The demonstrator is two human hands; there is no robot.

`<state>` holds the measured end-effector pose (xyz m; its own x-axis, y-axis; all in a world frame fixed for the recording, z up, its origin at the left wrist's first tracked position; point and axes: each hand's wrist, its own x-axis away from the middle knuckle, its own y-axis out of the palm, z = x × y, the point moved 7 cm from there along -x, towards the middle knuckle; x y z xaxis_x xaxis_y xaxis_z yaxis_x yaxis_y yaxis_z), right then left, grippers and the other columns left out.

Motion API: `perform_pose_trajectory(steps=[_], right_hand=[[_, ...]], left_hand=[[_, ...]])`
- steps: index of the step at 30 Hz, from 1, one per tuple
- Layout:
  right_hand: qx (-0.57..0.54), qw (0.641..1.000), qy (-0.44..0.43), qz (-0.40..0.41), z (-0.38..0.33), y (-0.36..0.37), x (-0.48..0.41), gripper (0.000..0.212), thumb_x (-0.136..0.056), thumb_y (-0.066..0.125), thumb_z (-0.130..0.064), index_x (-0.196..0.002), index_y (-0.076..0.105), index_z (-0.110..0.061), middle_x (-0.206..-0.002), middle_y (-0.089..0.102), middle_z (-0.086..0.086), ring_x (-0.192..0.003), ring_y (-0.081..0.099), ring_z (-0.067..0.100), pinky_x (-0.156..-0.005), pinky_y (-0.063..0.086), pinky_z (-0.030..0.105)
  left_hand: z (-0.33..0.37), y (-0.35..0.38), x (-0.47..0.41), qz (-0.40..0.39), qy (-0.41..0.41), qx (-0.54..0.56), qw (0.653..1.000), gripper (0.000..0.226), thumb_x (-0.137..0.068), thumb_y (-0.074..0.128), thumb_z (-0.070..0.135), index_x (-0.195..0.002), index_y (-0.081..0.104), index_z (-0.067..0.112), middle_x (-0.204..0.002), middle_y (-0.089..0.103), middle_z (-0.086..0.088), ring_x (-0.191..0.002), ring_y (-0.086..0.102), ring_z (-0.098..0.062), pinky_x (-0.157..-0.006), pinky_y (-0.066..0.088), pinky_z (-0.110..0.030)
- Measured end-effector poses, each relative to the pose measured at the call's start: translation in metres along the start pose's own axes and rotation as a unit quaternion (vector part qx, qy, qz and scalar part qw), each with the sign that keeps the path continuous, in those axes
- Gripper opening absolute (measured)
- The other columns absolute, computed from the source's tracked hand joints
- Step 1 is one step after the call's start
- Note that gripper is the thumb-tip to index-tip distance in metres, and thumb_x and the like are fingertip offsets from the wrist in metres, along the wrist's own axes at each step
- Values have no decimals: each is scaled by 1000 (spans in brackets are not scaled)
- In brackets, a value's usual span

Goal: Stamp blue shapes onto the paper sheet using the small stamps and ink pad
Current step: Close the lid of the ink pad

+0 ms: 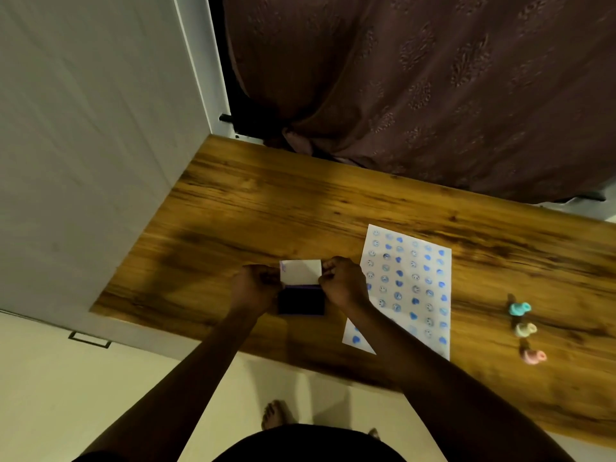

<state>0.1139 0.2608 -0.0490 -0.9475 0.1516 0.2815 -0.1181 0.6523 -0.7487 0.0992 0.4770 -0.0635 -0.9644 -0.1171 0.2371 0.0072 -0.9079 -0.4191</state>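
Two hands (256, 285) (343, 285) — ink pad (301, 300) on wooden table (253, 208).

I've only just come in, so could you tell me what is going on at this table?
A person stands at a wooden table, both hands on an ink pad with its white lid raised: the left hand and right hand grip its sides. To the right lies a paper sheet already covered in blue stamped shapes. Three small stamps lie untouched farther right.
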Motion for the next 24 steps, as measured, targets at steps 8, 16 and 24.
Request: perform_pose_trajectory(steps=[8,16,24], right_hand=[[-19,1000,-5,-6,2,-6,8,23,-87,73,-12,-109,76,-15,-113,77,5,-106,71,23,-81,51,25],[-23,999,-36,-15,6,-14,31,14,-92,72,-27,-102,73,-17,-107,78,0,-96,72,15,-65,36,6],[-80,996,13,-43,16,-10,49,24,-95,66,-13,-117,75,-12,-114,76,7,-106,70,22,-96,54,30]], left_hand=[[3,3,0,-19,-3,-59,998,23,-83,78,11,-105,80,17,-105,82,-8,-90,78,-20,-83,64,-42],[5,6,7,12,34,-118,992,15,-86,74,9,-99,81,13,-99,81,-9,-85,72,-19,-72,53,-25],[13,4,16,-1,90,-192,977,15,-87,71,9,-97,81,14,-91,77,-3,-79,67,-12,-64,40,-10]])
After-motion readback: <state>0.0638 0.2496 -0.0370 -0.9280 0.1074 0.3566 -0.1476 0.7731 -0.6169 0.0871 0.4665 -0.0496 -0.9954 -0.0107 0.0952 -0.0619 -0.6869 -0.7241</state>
